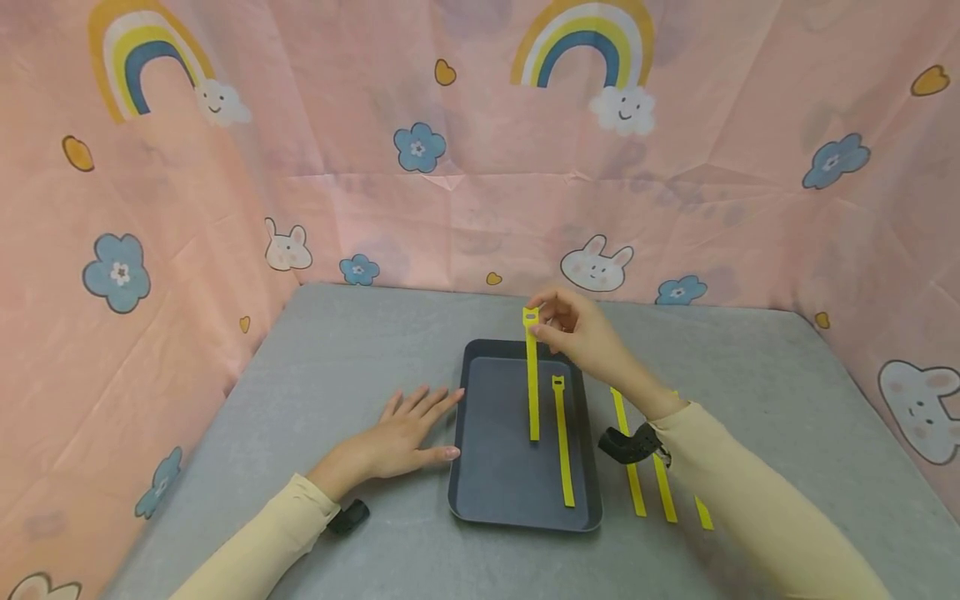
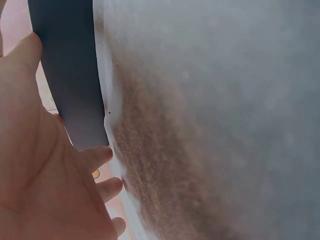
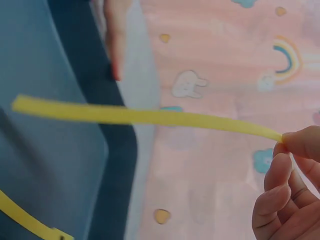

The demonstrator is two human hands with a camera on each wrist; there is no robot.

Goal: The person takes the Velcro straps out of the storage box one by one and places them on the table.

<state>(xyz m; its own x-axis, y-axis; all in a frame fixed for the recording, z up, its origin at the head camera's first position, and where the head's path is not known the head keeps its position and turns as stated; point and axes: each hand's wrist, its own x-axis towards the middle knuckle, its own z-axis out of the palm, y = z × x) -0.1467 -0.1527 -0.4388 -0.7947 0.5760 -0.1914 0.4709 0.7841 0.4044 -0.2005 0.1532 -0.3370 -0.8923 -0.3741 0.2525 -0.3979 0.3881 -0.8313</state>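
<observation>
Over the dark tray [image 1: 491, 479], the right hand [image 1: 592, 337] pinches a yellow strap [image 1: 533, 392], left hand [image 1: 397, 437] empty, fingers spread at tray edge; one strap [image 1: 565, 454] already lies inside, three more straps [image 1: 664, 496] left on the counter [image 1: 360, 350].

Inscriptions, labels, brands, numbers, signs: none I can read on the yellow strap [image 1: 533, 383] and dark tray [image 1: 498, 467], mid-frame, or the pink cloth [image 1: 337, 100], upper frame.
</observation>
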